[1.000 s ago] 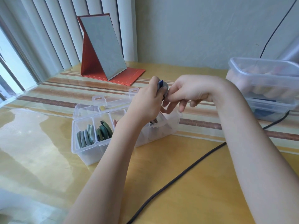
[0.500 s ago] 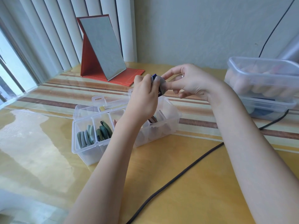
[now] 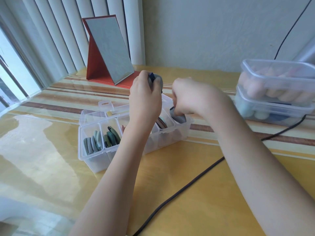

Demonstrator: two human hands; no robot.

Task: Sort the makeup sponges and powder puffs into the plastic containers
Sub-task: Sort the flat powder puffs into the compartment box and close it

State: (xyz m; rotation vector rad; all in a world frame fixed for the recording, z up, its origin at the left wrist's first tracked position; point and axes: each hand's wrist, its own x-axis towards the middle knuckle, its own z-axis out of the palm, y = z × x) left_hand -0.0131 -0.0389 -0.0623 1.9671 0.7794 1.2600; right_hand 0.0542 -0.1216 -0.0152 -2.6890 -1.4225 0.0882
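The right hand (image 3: 185, 97) has dropped from the left hand (image 3: 146, 97) and is pressing a grey puff (image 3: 178, 117) into the divided container's (image 3: 95, 160) end compartment, fingers clamped; the left keeps gripping the remaining puffs (image 3: 156, 82) above it.

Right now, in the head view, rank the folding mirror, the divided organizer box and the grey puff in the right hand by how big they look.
1. Divided organizer box, widest, though nearer the camera.
2. Folding mirror, close behind and farther off, so its true rank against the box is unsure.
3. Grey puff in the right hand, clearly smallest, partly hidden.
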